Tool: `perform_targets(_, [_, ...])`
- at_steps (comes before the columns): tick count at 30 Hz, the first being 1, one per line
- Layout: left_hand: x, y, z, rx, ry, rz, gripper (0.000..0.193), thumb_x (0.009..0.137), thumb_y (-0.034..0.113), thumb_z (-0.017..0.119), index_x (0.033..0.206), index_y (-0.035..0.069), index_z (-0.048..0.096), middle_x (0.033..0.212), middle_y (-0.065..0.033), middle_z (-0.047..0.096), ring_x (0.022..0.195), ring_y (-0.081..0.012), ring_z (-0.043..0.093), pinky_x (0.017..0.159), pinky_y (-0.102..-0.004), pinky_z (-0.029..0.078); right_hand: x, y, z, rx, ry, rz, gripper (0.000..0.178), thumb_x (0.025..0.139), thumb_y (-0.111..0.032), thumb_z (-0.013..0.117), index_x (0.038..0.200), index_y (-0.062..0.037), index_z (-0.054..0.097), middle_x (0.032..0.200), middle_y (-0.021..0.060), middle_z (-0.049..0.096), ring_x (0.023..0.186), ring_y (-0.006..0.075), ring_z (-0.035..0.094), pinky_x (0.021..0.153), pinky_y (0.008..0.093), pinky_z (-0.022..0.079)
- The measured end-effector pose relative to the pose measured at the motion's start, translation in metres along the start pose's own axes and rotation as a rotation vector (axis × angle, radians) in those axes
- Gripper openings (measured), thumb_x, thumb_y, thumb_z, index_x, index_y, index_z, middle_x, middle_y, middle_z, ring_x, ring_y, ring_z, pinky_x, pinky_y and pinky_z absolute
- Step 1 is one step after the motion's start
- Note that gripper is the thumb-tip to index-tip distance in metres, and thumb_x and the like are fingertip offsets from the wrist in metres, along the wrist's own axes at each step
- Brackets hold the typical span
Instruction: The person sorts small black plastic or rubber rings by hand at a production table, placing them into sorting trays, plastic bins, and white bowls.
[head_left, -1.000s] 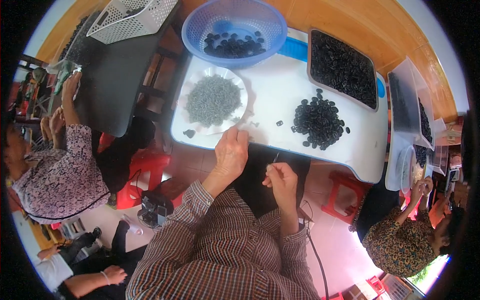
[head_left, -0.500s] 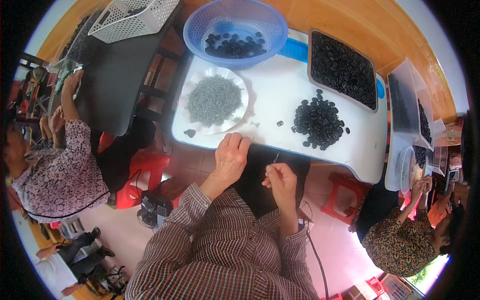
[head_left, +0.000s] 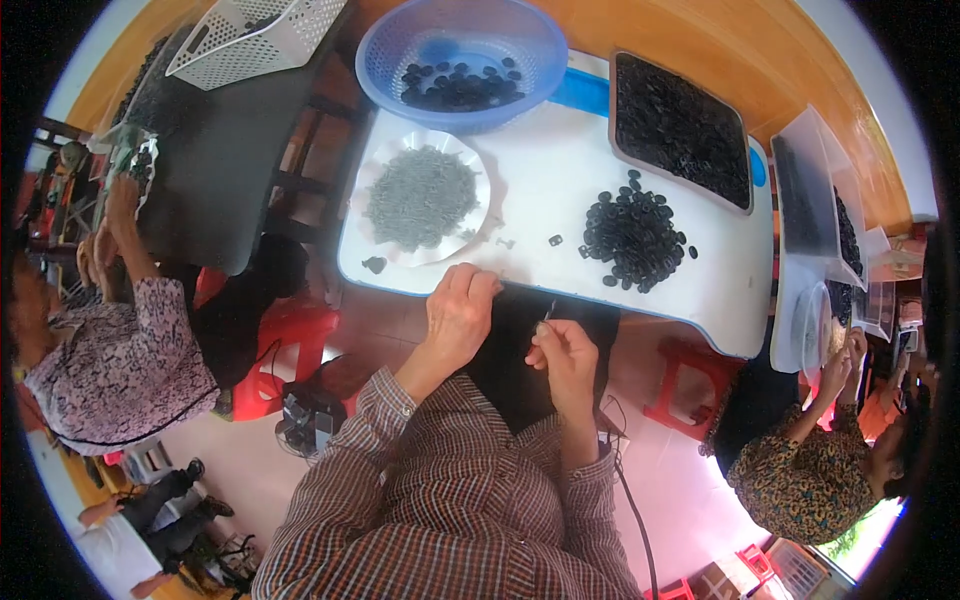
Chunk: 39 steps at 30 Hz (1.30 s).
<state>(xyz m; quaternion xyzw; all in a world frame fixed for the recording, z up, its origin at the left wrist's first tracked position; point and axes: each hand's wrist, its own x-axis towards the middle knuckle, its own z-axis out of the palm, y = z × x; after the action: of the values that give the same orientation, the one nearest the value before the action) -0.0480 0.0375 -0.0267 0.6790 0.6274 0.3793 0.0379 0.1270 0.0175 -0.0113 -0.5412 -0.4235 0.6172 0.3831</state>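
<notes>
While the right hand (head_left: pixel 567 360) pinches a slim, metallic-looking rod (head_left: pixel 550 310), long axis toward twelve o'clock, the left hand (head_left: pixel 462 312) is curled at ten o'clock from its tip, by a white, blue-rimmed table (head_left: pixel 540 190). Heaped black oval pieces (head_left: pixel 632 240) lie at one o'clock from the right hand, the nearer one. The rod's lower end is hidden; whether the left grips anything, I cannot tell.

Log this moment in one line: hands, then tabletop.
left hand: at near edge of table, grip unclear | right hand: pinching thin rod | tabletop: plate of grey bits, black pile, blue basket
</notes>
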Motion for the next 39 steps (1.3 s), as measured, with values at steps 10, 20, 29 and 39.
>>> perform_targets(10, [-0.019, 0.024, 0.002, -0.85, -0.402, -0.411, 0.008, 0.088, 0.007, 0.063, 0.091, 0.0, 0.061, 0.079, -0.0082, 0.06, 0.069, -0.0161, 0.058, 0.061, -0.0284, 0.047, -0.001, -0.014, 0.007, 0.138, 0.087, -0.19, 0.012, 0.093, -0.008, 0.058, 0.101, 0.0003, 0.059, 0.093, 0.0074, 0.067, 0.061, 0.0065, 0.058, 0.055, 0.0186, 0.046])
perform_targets(20, [-0.017, 0.027, 0.001, -1.098, -0.495, -0.675, 0.015, 0.094, 0.015, 0.058, 0.097, 0.002, 0.063, 0.074, 0.0024, 0.059, 0.061, -0.0037, 0.051, 0.053, -0.0187, 0.042, -0.003, -0.015, 0.007, 0.133, 0.1, -0.197, 0.011, 0.092, -0.007, 0.058, 0.099, 0.0008, 0.06, 0.088, 0.0046, 0.065, 0.061, 0.0064, 0.058, 0.054, 0.0184, 0.045])
perform_targets(29, [-0.01, 0.03, -0.003, -1.308, -0.451, -0.797, 0.019, 0.097, 0.021, 0.055, 0.095, 0.003, 0.06, 0.075, 0.0018, 0.056, 0.06, -0.0048, 0.05, 0.054, -0.0193, 0.042, -0.009, -0.025, 0.006, 0.126, 0.054, -0.113, 0.011, 0.093, -0.008, 0.057, 0.098, 0.0012, 0.061, 0.077, 0.0012, 0.061, 0.06, 0.0062, 0.057, 0.054, 0.0183, 0.044])
perform_targets(39, [-0.014, 0.028, -0.003, -1.417, -0.474, -0.789, 0.02, 0.098, 0.021, 0.052, 0.096, 0.002, 0.059, 0.08, 0.001, 0.057, 0.063, -0.0055, 0.05, 0.056, -0.0196, 0.043, -0.009, -0.026, 0.008, 0.133, 0.026, -0.103, 0.012, 0.093, -0.009, 0.057, 0.097, 0.0016, 0.06, 0.079, 0.0019, 0.062, 0.06, 0.0056, 0.056, 0.054, 0.018, 0.043])
